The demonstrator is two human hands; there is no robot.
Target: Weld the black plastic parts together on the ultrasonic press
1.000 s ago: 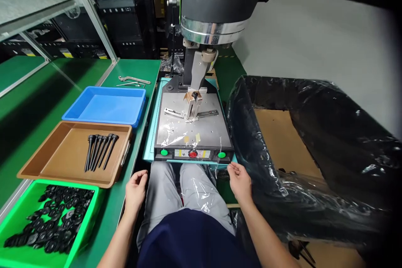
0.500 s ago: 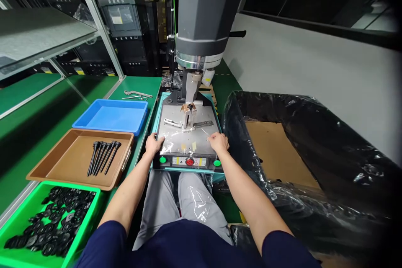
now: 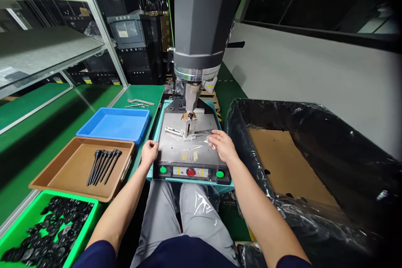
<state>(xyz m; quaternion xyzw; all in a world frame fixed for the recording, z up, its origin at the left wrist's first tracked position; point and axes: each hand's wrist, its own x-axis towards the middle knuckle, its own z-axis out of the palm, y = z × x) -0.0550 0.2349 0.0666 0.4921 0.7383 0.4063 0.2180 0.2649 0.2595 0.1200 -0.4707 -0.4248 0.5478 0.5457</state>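
Observation:
A press machine stands before me with a steel work plate (image 3: 188, 150) covered by clear plastic film and a small metal fixture (image 3: 189, 122) under its grey head (image 3: 199, 21). My left hand (image 3: 149, 152) curls over the plate's left edge. My right hand (image 3: 221, 144) lies on the film at the plate's right side, fingers stretched toward the fixture. Two green buttons (image 3: 162, 170) and a red one (image 3: 190, 172) sit on the front panel below my hands.
Left of the machine are a blue tray (image 3: 114, 123), a brown tray (image 3: 63, 176) holding several black pins (image 3: 104, 165), and a green bin (image 3: 19, 226) of small black parts. A cardboard box lined with black plastic (image 3: 298, 176) stands at the right. A metal shelf frame rises at left.
Both hands rose from my lap to the machine's plate. Since half a second ago the left hand slid to the plate's left edge and the right hand reached further in toward the fixture.

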